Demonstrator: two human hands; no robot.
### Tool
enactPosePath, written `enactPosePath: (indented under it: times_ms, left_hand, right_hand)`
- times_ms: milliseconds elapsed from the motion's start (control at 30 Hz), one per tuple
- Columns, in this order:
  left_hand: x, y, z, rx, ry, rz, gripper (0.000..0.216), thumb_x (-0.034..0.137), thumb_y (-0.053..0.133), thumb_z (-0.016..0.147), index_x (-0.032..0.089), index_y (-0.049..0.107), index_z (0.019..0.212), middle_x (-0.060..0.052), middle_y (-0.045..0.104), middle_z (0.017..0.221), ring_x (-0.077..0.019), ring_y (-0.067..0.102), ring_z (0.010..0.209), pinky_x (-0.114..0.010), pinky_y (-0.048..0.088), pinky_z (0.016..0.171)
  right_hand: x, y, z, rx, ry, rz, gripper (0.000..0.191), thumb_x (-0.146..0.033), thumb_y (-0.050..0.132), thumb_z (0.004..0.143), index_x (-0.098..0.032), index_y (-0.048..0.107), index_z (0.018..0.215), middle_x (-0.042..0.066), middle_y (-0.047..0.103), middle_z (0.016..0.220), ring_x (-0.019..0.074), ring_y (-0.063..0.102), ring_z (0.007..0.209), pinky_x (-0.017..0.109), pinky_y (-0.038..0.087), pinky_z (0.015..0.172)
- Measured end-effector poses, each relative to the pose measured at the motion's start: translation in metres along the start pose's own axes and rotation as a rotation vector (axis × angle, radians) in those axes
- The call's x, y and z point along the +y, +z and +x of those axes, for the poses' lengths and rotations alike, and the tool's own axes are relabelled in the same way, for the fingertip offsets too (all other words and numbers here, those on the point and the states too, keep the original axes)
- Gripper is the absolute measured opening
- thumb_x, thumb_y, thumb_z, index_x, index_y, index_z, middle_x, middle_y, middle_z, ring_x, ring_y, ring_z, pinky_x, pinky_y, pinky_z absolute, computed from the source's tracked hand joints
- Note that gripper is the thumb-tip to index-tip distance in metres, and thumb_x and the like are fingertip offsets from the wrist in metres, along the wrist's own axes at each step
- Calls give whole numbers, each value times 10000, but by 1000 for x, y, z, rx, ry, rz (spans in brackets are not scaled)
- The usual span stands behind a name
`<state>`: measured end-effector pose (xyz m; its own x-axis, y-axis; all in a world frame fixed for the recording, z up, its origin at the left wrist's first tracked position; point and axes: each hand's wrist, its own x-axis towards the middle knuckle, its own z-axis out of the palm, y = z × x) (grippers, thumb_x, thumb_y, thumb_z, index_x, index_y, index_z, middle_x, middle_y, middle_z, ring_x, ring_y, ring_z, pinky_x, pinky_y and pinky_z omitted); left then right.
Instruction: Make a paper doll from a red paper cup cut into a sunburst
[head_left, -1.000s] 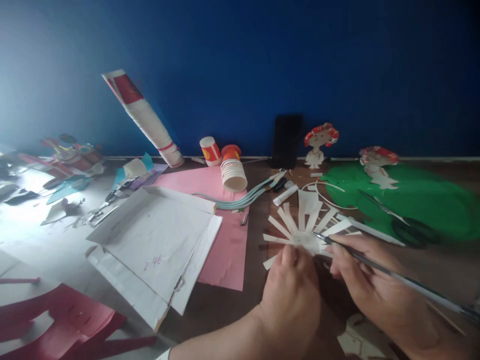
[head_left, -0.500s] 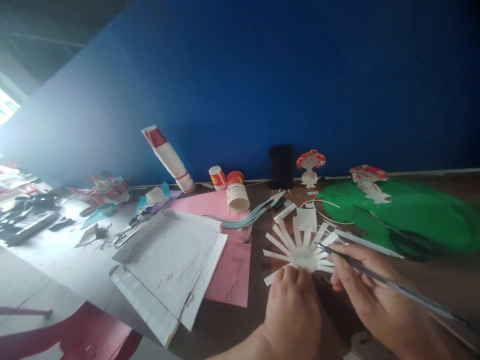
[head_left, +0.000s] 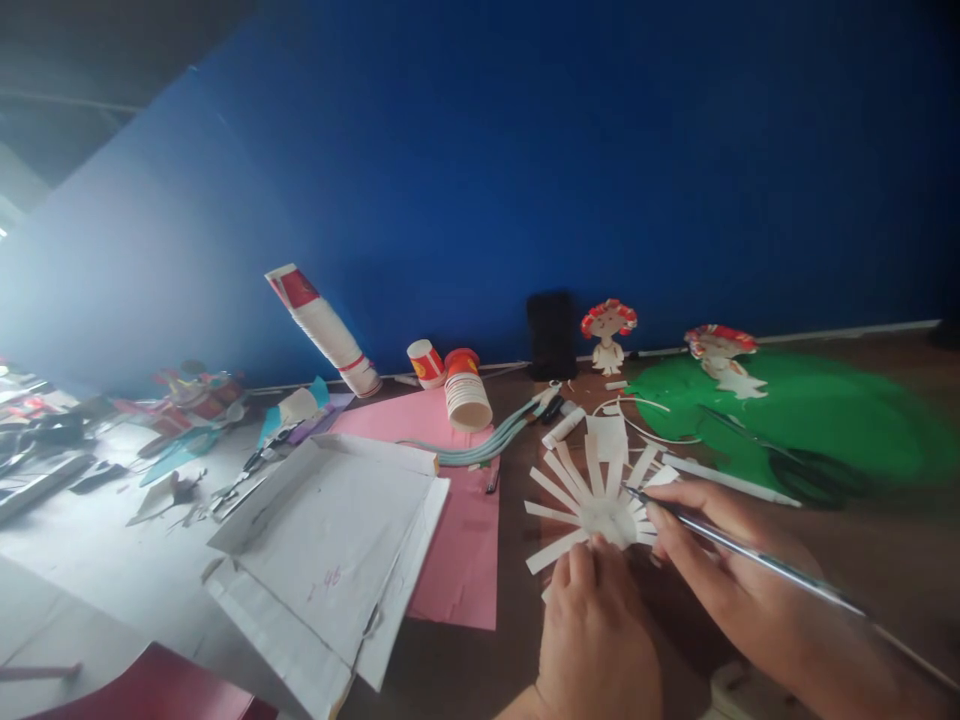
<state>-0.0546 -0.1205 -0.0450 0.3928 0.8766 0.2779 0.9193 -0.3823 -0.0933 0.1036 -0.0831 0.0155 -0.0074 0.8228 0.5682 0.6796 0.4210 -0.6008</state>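
A white paper cup cut into strips (head_left: 609, 520) lies splayed on the dark table, its strips fanned out around a round middle. My left hand (head_left: 600, 625) presses on its near edge, fingers bent and held together; what is under the fingertips is hidden. In my right hand (head_left: 720, 560) a pen (head_left: 761, 568) is pinched between thumb and fingers. Its tip is at the upper right of the round middle; I cannot tell whether it touches. Two paper figures with red curled tops, one upright (head_left: 609, 335) and one leaning (head_left: 726, 358), are behind.
Scissors (head_left: 814, 470) lie on green paper (head_left: 885, 415) at right. Left are a white box lid (head_left: 330, 540), pink paper (head_left: 469, 560), a tall leaning cup stack (head_left: 322, 330), shorter cups (head_left: 469, 400) and pale blue cords (head_left: 487, 445). A dark phone-like slab (head_left: 551, 335) leans on the blue wall.
My view has tilted slightly, and most of the table things sit a little further left. Both hands keep their places on the cut cup, with the pen tip shifted only slightly.
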Motion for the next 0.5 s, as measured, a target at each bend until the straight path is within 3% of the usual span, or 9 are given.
enactPosePath:
  times_ms: [133, 233, 367, 500]
  left_hand:
    - [-1, -3, -1, 115, 64, 24, 417, 269, 477, 972, 43, 616, 1293, -163, 611, 1167, -256, 549, 1013, -377, 526, 840]
    - [1, -12, 4, 134, 99, 23, 362, 252, 497, 956, 61, 673, 1209, -149, 617, 1157, -246, 536, 1005, -352, 527, 807]
    - [5, -22, 10, 68, 111, 9, 294, 234, 536, 919, 81, 733, 1074, -139, 643, 1049, -232, 530, 905, -335, 524, 727]
    - [7, -25, 8, -19, 83, 18, 339, 233, 531, 918, 70, 702, 1162, -170, 609, 1210, -271, 509, 1078, -341, 526, 781]
  right_hand:
    - [3, 4, -1, -26, 22, -8, 108, -341, 588, 881, -282, 625, 963, 26, 774, 885, 209, 746, 755, 299, 589, 733]
    - [9, 6, -3, -55, 19, -18, 89, -328, 580, 880, -287, 627, 943, 8, 759, 825, 190, 725, 697, 289, 577, 716]
    - [21, 8, -6, -141, 49, -39, 111, -390, 570, 893, -295, 624, 916, -12, 741, 828, 184, 711, 731, 289, 557, 710]
    - [30, 12, -9, -248, 107, -3, 166, -429, 531, 916, -285, 613, 908, -19, 714, 827, 178, 696, 772, 292, 542, 718]
